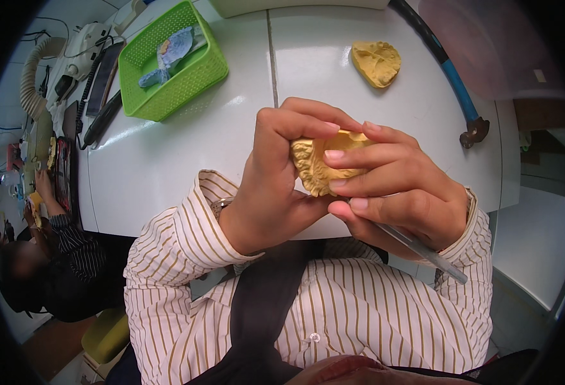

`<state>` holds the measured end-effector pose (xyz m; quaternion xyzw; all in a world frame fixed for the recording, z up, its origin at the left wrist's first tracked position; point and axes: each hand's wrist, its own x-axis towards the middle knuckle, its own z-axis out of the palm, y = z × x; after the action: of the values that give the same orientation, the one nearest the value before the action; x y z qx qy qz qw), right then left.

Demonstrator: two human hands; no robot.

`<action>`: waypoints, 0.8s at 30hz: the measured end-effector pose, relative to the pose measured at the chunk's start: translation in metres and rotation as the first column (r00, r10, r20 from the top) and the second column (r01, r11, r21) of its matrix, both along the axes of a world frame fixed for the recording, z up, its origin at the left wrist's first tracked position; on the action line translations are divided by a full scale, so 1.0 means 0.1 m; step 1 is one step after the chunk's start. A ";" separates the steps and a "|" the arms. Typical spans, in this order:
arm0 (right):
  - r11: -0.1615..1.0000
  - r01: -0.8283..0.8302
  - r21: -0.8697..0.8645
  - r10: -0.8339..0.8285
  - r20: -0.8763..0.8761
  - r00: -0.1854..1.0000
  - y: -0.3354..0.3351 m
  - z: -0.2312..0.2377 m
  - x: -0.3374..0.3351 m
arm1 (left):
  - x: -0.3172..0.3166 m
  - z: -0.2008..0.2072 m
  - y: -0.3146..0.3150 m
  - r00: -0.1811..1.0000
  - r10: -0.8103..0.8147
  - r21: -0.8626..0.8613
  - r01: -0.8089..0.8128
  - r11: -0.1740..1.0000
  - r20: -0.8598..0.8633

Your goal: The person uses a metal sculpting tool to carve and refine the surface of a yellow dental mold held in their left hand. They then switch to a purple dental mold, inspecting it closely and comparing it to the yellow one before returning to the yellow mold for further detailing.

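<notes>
A yellow plaster dental cast (309, 168) with a row of moulded teeth is held up in front of my chest, near the table's front edge. My left hand (266, 173) grips it from the left, fingers over the top and thumb beneath. My right hand (410, 183) is closed around a grey metal rod-shaped tool (431, 254), whose handle slants down to the right. Its fingertips also rest on the cast's face. The tool's working end is hidden behind my fingers. A second yellow plaster cast (376, 63) lies on the table beyond my right hand.
A green perforated basket (189, 96) with blue impression material (176, 48) stands at the far left. At right lies a hammer (452, 80) with a black and blue handle. A ribbed hose (32, 80) and equipment line the left side, where another person (70, 263) sits.
</notes>
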<state>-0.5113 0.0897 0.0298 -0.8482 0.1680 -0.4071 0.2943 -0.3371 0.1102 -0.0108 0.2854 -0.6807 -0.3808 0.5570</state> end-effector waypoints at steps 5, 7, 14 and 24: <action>1.000 0.016 -0.025 -0.016 -0.004 1.000 0.00 -0.02 0.01 | 0.00 -0.01 -0.01 1.000 -0.011 0.001 0.011 1.000 -0.011; 0.999 0.009 -0.033 -0.010 -0.008 1.000 0.00 -0.01 0.00 | 0.00 -0.01 -0.01 1.000 -0.009 0.004 0.009 1.000 -0.013; 1.000 0.022 -0.004 -0.022 0.001 1.000 0.02 0.00 0.00 | 0.00 -0.01 -0.01 1.000 -0.001 -0.014 0.001 1.000 -0.002; 1.000 0.018 -0.019 -0.019 -0.007 1.000 0.02 -0.03 0.00 | -0.01 -0.02 -0.01 1.000 0.015 -0.016 -0.015 1.000 0.003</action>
<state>-0.5108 0.0918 0.0269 -0.8508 0.1731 -0.4083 0.2819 -0.3379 0.1091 -0.0129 0.2866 -0.6823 -0.3706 0.5612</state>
